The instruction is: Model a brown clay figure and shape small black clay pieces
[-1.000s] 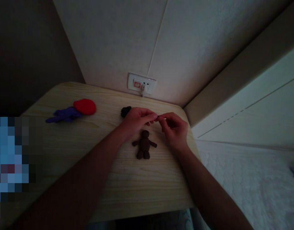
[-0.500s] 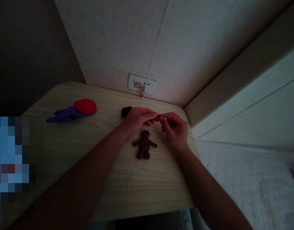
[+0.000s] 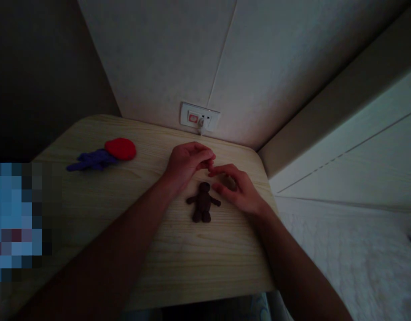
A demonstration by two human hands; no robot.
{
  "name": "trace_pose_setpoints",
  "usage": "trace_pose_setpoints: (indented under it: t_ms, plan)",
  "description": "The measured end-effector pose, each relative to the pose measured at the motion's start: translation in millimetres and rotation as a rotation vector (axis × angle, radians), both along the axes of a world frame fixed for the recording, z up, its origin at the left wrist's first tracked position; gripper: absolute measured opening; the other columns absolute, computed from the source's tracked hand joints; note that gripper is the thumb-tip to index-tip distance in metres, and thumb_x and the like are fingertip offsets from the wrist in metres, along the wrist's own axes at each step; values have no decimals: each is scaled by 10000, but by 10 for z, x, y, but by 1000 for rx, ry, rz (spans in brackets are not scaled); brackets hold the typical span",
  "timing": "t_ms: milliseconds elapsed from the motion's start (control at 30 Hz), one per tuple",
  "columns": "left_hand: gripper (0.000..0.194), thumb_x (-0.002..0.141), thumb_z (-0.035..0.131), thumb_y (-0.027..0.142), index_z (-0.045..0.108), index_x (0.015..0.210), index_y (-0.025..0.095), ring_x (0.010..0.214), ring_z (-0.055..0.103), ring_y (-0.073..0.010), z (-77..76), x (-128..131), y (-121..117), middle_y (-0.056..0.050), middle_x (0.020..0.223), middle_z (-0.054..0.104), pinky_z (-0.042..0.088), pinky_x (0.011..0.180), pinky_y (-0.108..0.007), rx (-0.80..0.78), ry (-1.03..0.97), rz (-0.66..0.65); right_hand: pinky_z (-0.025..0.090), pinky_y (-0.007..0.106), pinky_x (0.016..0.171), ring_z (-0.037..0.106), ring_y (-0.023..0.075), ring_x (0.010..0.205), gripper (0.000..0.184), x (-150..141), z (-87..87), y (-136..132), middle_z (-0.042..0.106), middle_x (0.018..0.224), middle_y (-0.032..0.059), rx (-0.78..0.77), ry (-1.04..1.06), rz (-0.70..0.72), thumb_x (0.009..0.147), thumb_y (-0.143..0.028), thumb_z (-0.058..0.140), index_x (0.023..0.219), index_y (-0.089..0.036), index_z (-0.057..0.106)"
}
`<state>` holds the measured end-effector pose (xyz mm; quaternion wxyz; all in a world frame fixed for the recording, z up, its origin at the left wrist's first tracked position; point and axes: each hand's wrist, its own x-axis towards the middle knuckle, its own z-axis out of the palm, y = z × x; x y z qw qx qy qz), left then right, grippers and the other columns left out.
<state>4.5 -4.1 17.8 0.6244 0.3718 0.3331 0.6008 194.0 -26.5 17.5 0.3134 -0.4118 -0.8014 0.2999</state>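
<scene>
A brown clay figure (image 3: 203, 203) with head, outstretched arms and stubby legs lies on its back on the wooden table (image 3: 205, 254). My left hand (image 3: 190, 162) is above and left of its head, thumb pressed to the fingers; whatever they pinch is too small or hidden to see. Just right of the figure's head is my right hand (image 3: 238, 189), thumb and forefinger apart, with nothing visible between them. Its forefinger reaches close to the left fingertips; I cannot tell whether they touch.
At the table's left lie a red clay disc (image 3: 121, 149) and a lumpy purple clay piece (image 3: 93, 159), close against each other. A wall socket (image 3: 200, 117) with a plug in it is behind the table. White quilted fabric (image 3: 325, 254) spreads beyond the right edge.
The hands have come apart from a shared pinch on a tiny dark bit. My left hand moved slightly left, covering the black lump. My right hand came down nearer the figure, its fingers opening.
</scene>
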Motion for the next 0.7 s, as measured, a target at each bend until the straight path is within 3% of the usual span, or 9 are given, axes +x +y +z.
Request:
trace_pose_setpoints:
  t_ms: [300, 533, 700]
  plan:
    - [216, 647, 815, 233, 701, 804, 137, 594, 625, -118, 16, -18, 26, -16, 682, 700, 536, 593, -270, -38, -43, 72, 545, 477, 1026, 685, 277, 1143, 601, -2, -8, -67, 731, 1242, 89, -67, -68, 155, 779, -390, 881, 1329, -269, 672]
    - [254, 678, 867, 303, 738, 791, 116, 595, 616, -99, -14, -15, 41, -25, 733, 713, 530, 616, -263, -33, -51, 76, 568, 393, 925, 664, 217, 1020, 611, -65, 37, -100, 692, 1130, 49, -109, 43, 214, 750, -306, 892, 1307, -268, 645]
    - [286, 645, 875, 265, 761, 860, 115, 624, 640, -115, -36, -13, 50, -36, 750, 737, 549, 667, -288, -47, -53, 78, 580, 321, 767, 669, 163, 868, 570, -96, 42, -148, 673, 1039, 24, -326, 207, 201, 777, -292, 873, 1286, -257, 620]
